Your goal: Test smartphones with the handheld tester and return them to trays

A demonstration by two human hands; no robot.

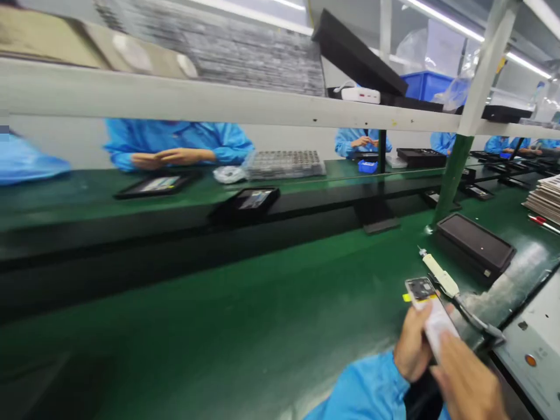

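— Where's the phone part [431, 312]?
— Near right, above the green counter [262, 315], beside the syringe [440, 275].
— The grip?
— Left hand [413, 344] pinching it; right hand [466, 382] closed over its near end.

1. Bright, even light comes from the long white fluorescent ceiling tubes [441, 18] at the top right of the frame, which burn out to pure white.
2. The green matte bench surface [245, 326] shows soft pale sheen at lower centre and a washed-out glare patch at right, near the flat black rectangular tray [476, 245].
3. A deep shadow band lies under the raised black conveyor edge across the left and middle.
4. Motion blur smears the whole left half; the grey patterned sheet [245, 52] at upper left is unreadable.
5. Wide-angle distortion bends the white horizontal shelf rail [175, 99] and tilts the posts at right.
6. The bare hands at lower right are soft and slightly blurred.
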